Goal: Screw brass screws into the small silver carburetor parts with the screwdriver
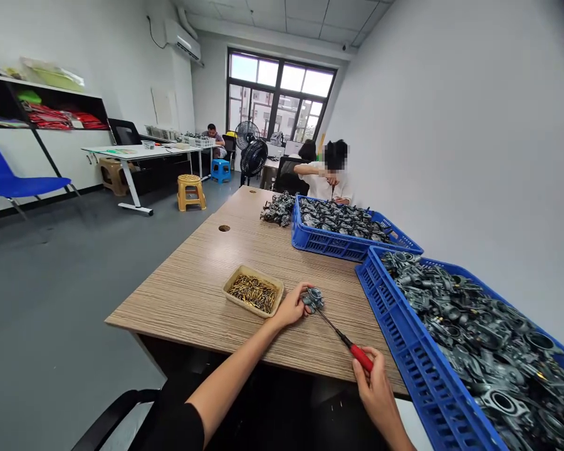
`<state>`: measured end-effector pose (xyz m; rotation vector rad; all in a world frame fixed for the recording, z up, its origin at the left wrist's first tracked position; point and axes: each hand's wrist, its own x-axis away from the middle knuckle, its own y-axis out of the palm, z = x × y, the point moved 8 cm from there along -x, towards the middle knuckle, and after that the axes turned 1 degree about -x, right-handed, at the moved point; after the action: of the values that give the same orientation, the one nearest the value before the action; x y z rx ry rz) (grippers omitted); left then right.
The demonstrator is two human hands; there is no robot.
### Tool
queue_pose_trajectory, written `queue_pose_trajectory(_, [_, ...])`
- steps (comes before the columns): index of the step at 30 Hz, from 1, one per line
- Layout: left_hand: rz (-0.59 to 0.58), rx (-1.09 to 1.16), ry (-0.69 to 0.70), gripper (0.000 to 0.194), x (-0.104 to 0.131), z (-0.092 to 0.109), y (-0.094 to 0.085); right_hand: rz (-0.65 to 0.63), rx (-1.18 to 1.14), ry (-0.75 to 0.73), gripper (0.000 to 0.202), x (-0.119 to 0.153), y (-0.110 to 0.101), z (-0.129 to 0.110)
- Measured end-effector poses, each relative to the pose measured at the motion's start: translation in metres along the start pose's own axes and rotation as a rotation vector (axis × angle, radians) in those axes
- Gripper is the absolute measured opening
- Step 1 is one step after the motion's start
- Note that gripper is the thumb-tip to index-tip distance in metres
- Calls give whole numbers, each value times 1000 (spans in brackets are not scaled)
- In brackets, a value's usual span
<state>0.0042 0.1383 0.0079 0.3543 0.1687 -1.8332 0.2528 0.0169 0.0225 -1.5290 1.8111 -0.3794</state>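
My left hand (292, 305) is closed round a small grey metal carburetor body (314, 298), held just above the table. In my right hand (375, 379) is a screwdriver (361, 357) with a red handle and a long dark shaft. The shaft points up and left, and its tip meets the lower side of the carburetor body; the exact contact point is too small to make out. Left of my left hand, a beige tray (229, 293) holds many small brass parts (254, 293).
A blue crate (380, 313) heaped with metal castings stands close on the right. Behind it is another filled blue crate (329, 251), with loose castings (278, 209) beside it. A co-worker (326, 181) sits at the far end of the wood-grain table (192, 275).
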Motion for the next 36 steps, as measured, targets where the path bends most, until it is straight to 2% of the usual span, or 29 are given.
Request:
queue_pose_trajectory(6, [4,-44,-12,57,4,8,-1,-57,91,57,36,3,0,-6])
queue_pose_trajectory(10, [-7,-40,-55,60,5,13,0,-50,53,9,36,4,1,-11])
queue_pose_trajectory(17, [-5,-66,-65,60,6,17,0,-90,93,61,32,6,3,-8])
queue_pose_trajectory(23, [-7,-73,-67,58,6,17,1,-67,60,19,35,5,3,-8])
queue_pose_trajectory(29, [10,-108,-75,55,5,14,0,-117,143,18,36,5,7,-5])
queue_pose_trajectory(36, [16,-87,-68,58,3,10,0,-74,98,-12,36,5,5,-4])
